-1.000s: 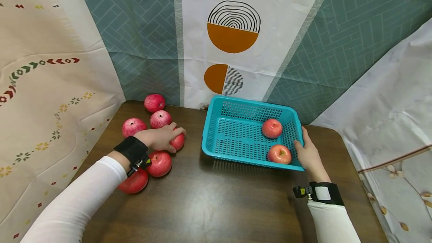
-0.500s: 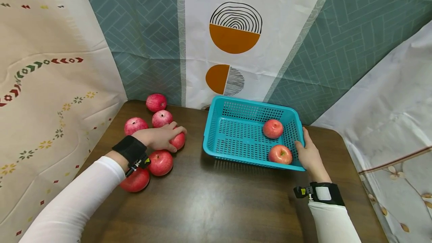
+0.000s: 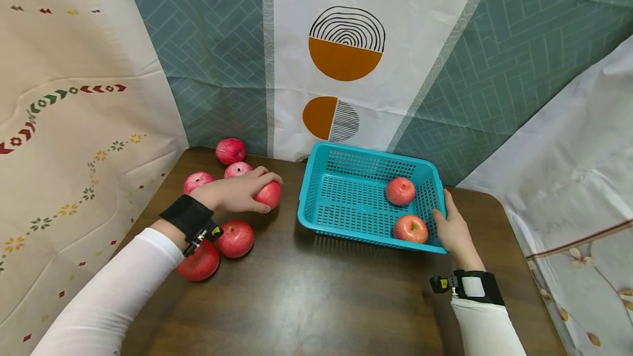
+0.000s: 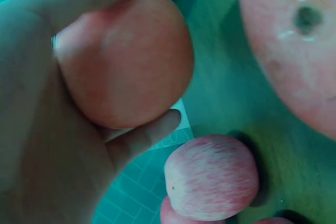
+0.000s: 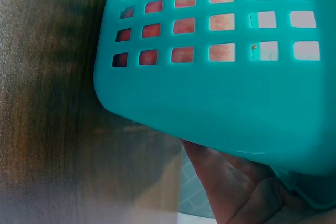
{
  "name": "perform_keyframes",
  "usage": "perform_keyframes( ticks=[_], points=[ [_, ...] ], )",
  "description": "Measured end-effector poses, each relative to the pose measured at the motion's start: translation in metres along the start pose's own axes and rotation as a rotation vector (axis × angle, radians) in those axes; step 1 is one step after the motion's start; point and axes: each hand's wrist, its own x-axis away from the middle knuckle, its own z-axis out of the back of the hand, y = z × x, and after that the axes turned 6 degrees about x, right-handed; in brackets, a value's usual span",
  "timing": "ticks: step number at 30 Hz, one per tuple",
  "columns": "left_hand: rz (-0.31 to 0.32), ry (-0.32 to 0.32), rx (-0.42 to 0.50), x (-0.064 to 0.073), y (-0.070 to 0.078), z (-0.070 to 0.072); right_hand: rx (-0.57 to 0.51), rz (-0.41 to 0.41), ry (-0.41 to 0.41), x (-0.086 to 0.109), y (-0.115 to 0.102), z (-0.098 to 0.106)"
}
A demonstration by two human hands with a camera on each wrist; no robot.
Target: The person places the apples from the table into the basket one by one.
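Observation:
My left hand point(image 3: 243, 190) grips a red apple point(image 3: 268, 195) between thumb and fingers. In the left wrist view that held apple point(image 4: 128, 59) sits against the palm, apart from its neighbours. Several other red apples lie around this hand on the table, among them one point(image 3: 236, 238) just in front of the wrist and one point(image 3: 230, 151) at the back. My right hand point(image 3: 454, 228) holds the right end of a turquoise plastic basket point(image 3: 341, 238), thumb over the rim. Inside the basket are two apples, one point(image 3: 400, 191) behind the other point(image 3: 411, 228).
A brown wooden table point(image 3: 316, 301) bears everything. Patterned cloth point(image 3: 341, 70) hangs close behind the basket, with more cloth point(image 3: 79, 142) on the left and pale fabric point(image 3: 578, 180) on the right. Each wrist wears a black strap point(image 3: 187, 217) with a small camera.
The left hand has raised its apple a little off its spot and shifted it slightly right and back. The right hand and the basket stay where they were.

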Motion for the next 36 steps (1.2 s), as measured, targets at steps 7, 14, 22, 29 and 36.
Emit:
perform_keyframes(
  ticks=[7, 14, 22, 29, 36],
  points=[
    [-0.028, 0.144, -0.127, -0.007, 0.009, 0.002, 0.0, 0.002, 0.0, 0.0, -0.002, 0.002],
    [-0.065, 0.288, -0.226, -0.015, 0.021, 0.001, 0.001, 0.002, -0.003, -0.001, -0.002, 0.0],
    [-0.166, 0.323, -0.214, -0.038, 0.045, 0.001, -0.009, -0.012, -0.008, 0.0, -0.001, 0.0],
    [-0.242, 0.262, -0.239, -0.062, 0.076, -0.009, -0.001, -0.013, -0.003, 0.0, 0.0, 0.002],
    [-0.3, 0.199, -0.276, -0.085, 0.105, -0.023, 0.018, -0.014, 0.002, -0.002, -0.001, 0.001]
  ],
)
